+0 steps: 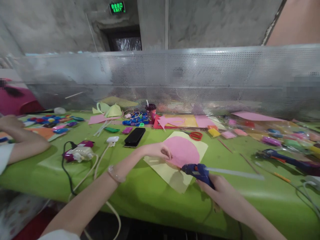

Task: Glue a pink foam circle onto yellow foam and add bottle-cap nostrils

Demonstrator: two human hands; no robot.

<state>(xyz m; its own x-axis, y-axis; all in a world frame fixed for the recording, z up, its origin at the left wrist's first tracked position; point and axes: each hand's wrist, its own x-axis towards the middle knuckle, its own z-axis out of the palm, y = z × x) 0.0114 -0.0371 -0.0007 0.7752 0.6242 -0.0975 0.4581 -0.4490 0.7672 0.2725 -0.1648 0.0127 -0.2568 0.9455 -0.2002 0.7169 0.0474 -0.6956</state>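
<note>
My right hand (220,191) is wrapped around the grip of a blue hot glue gun (196,170). A long translucent glue stick (235,173) juts out of the gun's back. The nozzle points left, at the lower edge of a rounded pink paper piece (183,150). That piece lies over a pale yellow paper sheet (178,181) set at an angle on the table. At the pink paper's left edge, my left hand (158,151) has its fingers curled closed on it; the fingertips are partly hidden.
Near my left hand lie a black phone (135,137) and a white plug (112,140) with cords. Red-handled scissors (195,135) sit behind the paper. A second glue gun (282,158) rests at right. Another person's arm (27,143) leans on the table at left.
</note>
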